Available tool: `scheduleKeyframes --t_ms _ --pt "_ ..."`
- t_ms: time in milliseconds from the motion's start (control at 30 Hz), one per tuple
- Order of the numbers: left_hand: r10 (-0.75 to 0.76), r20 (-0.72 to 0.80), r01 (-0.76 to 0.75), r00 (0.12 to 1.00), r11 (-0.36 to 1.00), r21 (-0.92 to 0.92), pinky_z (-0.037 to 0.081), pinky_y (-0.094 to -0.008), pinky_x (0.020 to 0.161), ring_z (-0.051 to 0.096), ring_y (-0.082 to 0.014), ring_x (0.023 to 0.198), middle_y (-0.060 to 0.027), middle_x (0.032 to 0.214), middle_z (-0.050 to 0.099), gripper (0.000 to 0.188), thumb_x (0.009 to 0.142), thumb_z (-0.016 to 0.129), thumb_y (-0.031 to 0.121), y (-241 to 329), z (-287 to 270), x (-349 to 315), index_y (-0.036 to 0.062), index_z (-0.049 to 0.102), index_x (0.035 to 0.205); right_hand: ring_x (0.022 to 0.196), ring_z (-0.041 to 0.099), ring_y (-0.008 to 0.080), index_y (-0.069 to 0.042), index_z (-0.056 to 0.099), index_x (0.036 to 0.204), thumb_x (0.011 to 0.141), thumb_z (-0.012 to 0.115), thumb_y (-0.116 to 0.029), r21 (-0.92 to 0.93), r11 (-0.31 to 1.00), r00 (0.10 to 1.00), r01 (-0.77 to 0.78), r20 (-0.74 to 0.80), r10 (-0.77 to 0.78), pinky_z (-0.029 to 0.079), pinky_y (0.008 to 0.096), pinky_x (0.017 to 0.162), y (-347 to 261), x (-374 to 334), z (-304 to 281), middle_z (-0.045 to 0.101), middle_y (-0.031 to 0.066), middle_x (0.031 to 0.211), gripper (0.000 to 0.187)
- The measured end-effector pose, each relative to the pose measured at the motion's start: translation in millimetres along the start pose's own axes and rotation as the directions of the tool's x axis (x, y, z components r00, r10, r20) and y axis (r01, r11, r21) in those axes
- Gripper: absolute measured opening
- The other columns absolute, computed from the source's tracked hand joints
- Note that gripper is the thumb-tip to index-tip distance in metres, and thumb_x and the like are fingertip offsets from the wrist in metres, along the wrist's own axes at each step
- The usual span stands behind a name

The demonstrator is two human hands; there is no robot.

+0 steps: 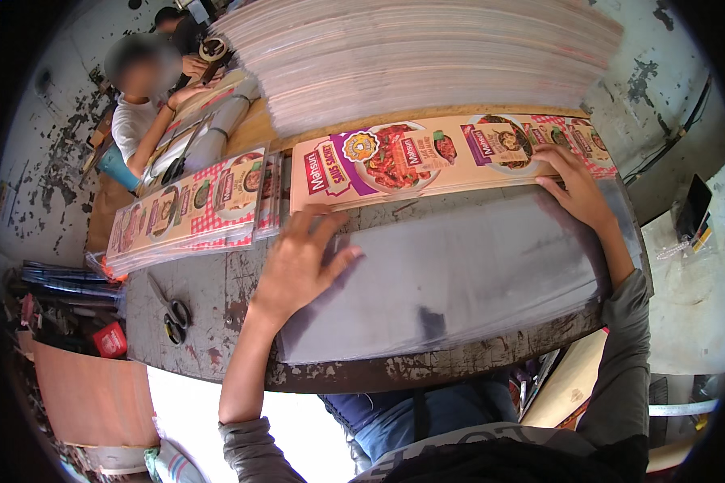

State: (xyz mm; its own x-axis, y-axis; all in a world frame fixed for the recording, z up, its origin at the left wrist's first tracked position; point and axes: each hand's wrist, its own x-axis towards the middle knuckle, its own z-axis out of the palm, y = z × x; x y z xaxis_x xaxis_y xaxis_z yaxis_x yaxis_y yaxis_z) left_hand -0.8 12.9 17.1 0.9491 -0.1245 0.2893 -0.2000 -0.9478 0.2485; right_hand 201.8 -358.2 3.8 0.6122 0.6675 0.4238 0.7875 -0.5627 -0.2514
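- Head view: at a scuffed worktable [221, 294], a worker's left hand [292, 262], fingers loosely spread, lies over the left end of clear plastic sheets [451, 270].
- The right hand [578, 191], thumb apart from its fingers, touches the right part of the printed strips [451, 157]; any grip cannot be told.
- Those strips lie just beyond the plastic, lengthwise.
- Slick film could slide if pushed, leaving edges crooked; an uneven pull could crease a long strip.
- The tall stack [443, 60] behind, its layers ragged, might slump if knocked.
- Textures: limp, hazy film; smooth, colourful rectangular strips; flaking tabletop paint; black-handled scissors [173, 314], hard and pointed, lying well apart.
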Motion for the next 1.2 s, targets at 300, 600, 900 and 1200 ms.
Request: scheduleKeyframes --t_ms 300,600,900,1200 --pt "-0.160 -0.133 0.189 0.978 0.949 0.251 0.053 -0.0430 0.072 0.061 -0.0355 0.089 -0.0144 0.107 0.055 0.043 0.083 0.053 -0.002 -27 5 2 0.0058 0.046 0.125 0.129 0.034 0.0358 -0.011 0.047 0.129 0.075 0.071 -0.039 -0.217 0.963 0.986 -0.159 0.023 0.168 0.025 0.0460 0.107 39 -12 -8 0.045 0.0159 0.133 0.066" --pt "-0.100 -0.160 0.146 0.982 0.938 0.313 0.055 -0.0387 0.073 0.062 -0.0330 0.091 -0.0146 0.108 0.052 0.051 0.075 0.052 -0.010 -33 8 4 0.0056 0.047 0.123 0.120 0.043 0.0301 -0.010 0.050 0.124 0.075 0.063 -0.042 -0.409 0.912 0.999 0.021 0.050 -0.001 0.025 0.0457 0.107 31 -3 -10 0.050 0.0084 0.128 0.060" --pt "-0.140 -0.163 0.183 0.977 0.938 0.293 0.054 -0.0407 0.075 0.059 -0.0349 0.090 -0.0159 0.105 0.051 0.048 0.071 0.051 -0.013 -24 11 5 0.0024 0.051 0.116 0.113 0.048 0.0263 -0.006 0.054 0.117 0.077 0.055 -0.042 -0.562 0.819 0.992 0.113 0.016 -0.126 0.030 0.0442 0.106 21 -2 -7 0.056 0.0075 0.115 0.053" --pt "-0.114 -0.259 0.190 0.959 0.938 0.289 0.053 -0.0412 0.077 0.058 -0.0347 0.093 -0.0150 0.105 0.050 0.046 0.071 0.051 -0.014 -28 2 7 0.0029 0.052 0.114 0.113 0.048 0.0302 -0.008 0.054 0.116 0.080 0.056 -0.036 -0.534 0.840 0.990 0.095 -0.036 -0.135 0.033 0.0444 0.102 26 -2 -7 0.057 0.0088 0.114 0.046"
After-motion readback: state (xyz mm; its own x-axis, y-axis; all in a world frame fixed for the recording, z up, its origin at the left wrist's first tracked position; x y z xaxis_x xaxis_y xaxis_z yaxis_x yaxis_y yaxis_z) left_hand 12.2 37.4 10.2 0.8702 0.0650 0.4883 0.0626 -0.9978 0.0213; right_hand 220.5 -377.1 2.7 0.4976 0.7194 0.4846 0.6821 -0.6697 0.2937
